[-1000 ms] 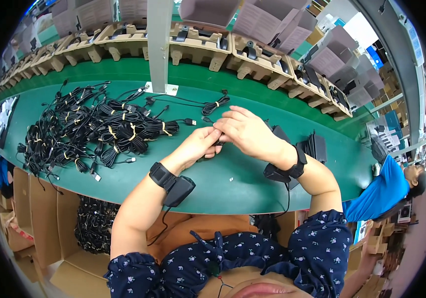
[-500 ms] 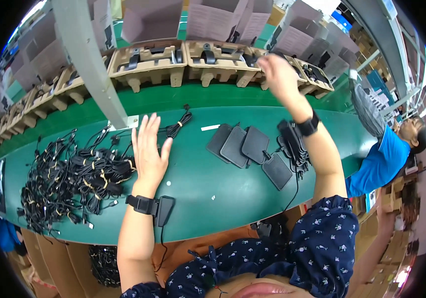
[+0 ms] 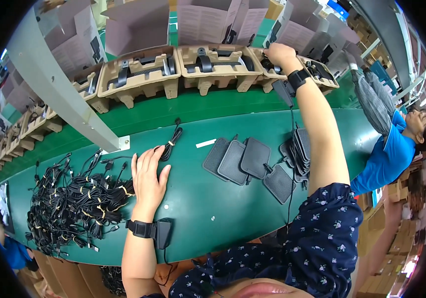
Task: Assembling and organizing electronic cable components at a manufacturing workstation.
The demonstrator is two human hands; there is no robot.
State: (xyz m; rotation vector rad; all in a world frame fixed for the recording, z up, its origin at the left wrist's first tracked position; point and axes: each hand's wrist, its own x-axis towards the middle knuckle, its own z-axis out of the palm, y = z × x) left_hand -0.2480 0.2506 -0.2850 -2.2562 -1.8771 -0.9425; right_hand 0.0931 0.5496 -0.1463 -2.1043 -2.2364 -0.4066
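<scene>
My left hand (image 3: 148, 176) lies over the green table with its fingers stretched out, fingertips beside a coiled black cable (image 3: 172, 143). Left of it spreads a heap of black cables (image 3: 81, 198), tied in bundles. My right hand (image 3: 281, 55) reaches far forward to a brown moulded tray (image 3: 272, 74); its fingers are curled at the tray's far side, and what they grip is hidden. Beneath my right forearm sits a stack of thin black pads (image 3: 300, 154). Several more flat black pads with rounded corners, one a loose pad (image 3: 256, 157), lie left of the stack.
A row of moulded trays (image 3: 138, 82) holding black parts runs along the far side, with open printed boxes (image 3: 136, 27) behind. A grey metal post (image 3: 69, 84) slants down to the table at left. A co-worker in blue (image 3: 389, 149) reaches in at right.
My right hand has moved forward, and its fingers now reach the tray's far side. My left hand has come nearer the coiled cable. The whole view has shifted slightly.
</scene>
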